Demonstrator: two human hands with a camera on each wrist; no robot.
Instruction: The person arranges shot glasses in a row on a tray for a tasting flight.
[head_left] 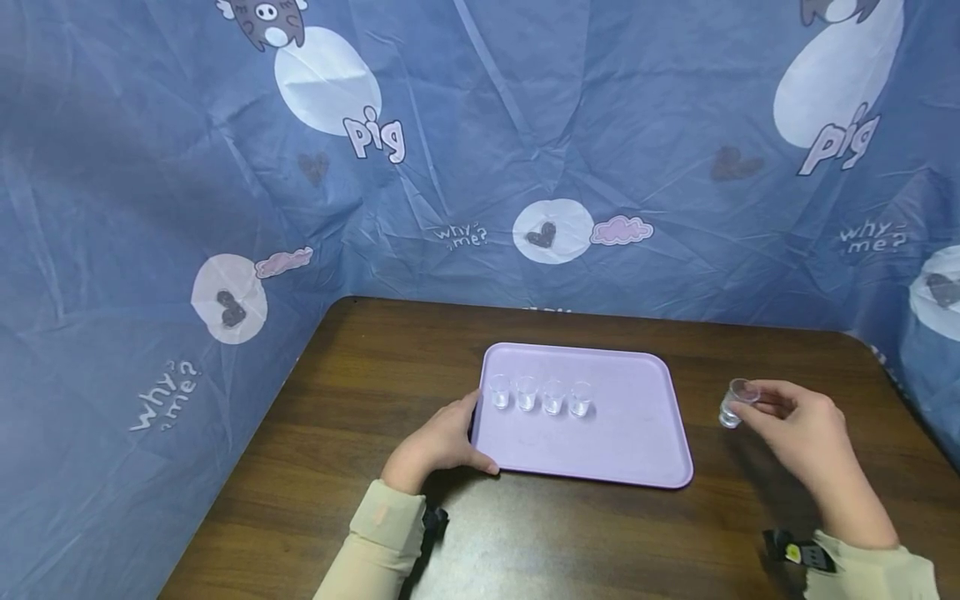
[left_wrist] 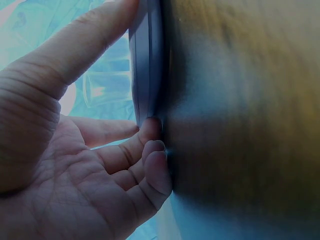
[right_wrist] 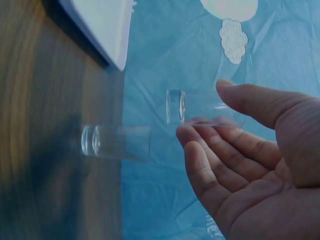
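Observation:
A lilac tray lies in the middle of the dark wooden table. Several small clear glasses stand in a row on its left half. My left hand grips the tray's near left corner. The left wrist view shows the thumb along the tray's rim and the fingers curled against its edge. To the right of the tray, my right hand pinches a small glass between thumb and fingers, lifted off the table. Another glass stands on the table just below the held glass.
Blue printed sheeting walls the table at the back and both sides. Bare wood shows in front of the tray and at the left. Dark wrist straps sit at my sleeves. The tray's right corner lies left of the standing glass.

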